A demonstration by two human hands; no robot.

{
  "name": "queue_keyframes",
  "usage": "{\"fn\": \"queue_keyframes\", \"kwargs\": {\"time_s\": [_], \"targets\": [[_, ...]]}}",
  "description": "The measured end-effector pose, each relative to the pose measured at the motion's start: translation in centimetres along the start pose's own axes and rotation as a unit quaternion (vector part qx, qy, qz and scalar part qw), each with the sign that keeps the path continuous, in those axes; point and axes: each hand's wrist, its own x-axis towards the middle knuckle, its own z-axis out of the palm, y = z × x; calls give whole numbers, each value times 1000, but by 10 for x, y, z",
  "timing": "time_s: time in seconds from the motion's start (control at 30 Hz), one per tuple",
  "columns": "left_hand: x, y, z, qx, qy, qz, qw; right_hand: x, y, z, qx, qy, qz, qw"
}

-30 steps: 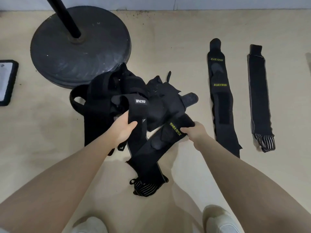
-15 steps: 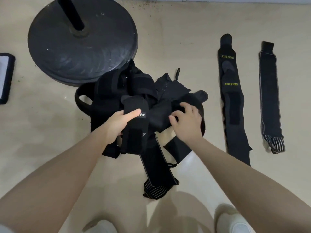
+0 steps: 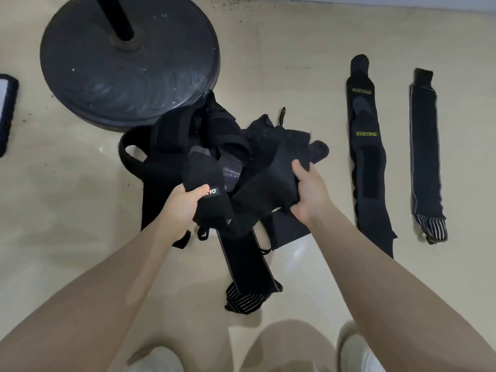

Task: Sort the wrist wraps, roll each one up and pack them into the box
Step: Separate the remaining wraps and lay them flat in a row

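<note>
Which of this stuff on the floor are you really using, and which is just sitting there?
For the job:
- tangled pile of wraps, gripped by left hand and right hand
- XUEYING wrap, laid flat
- striped-end wrap, laid flat

Just lying about:
- round weight base with its pole
- flat dark thing at the left edge

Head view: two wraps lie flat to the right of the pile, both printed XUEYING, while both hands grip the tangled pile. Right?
Not quite. In the head view only the nearer wrap shows XUEYING; the far right wrap shows no lettering. Left hand and right hand do grip the pile.
</note>
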Motion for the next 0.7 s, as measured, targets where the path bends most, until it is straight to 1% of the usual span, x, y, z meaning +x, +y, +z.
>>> {"fn": "queue_keyframes", "kwargs": {"time_s": [0.03, 0.07, 0.17, 0.23, 0.3, 0.4, 0.5, 0.57, 0.6, 0.63, 0.67, 0.7], "targets": [[-2, -1, -2, 24, 26, 3, 999, -5, -9, -8, 20, -3, 1, 1000], [-4, -1, -2, 46, 30, 7, 998, -11, -16, -14, 22, 0, 1, 1000], [-18, 4, 8, 86, -24, 43, 995, -29, -27, -21, 31, -28, 30, 999], [-28, 16, 19, 91, -26, 102, 990, -45, -33, -18, 83, -59, 64, 993], [-37, 32, 28, 63, -10, 144, 988, -60, -42, -18, 110, -63, 82, 989], [-46, 47, 24, -2, -17, 136, 991, -63, -55, -30, 65, -15, 59, 996], [-55, 41, 8, -29, -51, 105, 993, -55, -51, -44, -68, 83, 43, 993], [-62, 39, -1, -61, -59, 105, 991, -47, -39, -51, -149, 116, 44, 981], [-65, 41, -5, -82, -63, 112, 988, -45, -32, -52, -211, 124, 48, 968], [-68, 44, -10, -103, -68, 117, 985, -44, -26, -50, -294, 130, 50, 946], [-70, 45, -14, -122, -76, 121, 982, -42, -19, -49, -413, 130, 47, 900], [-73, 47, -18, -135, -83, 122, 980, -41, -12, -47, -545, 139, 20, 826]]}}
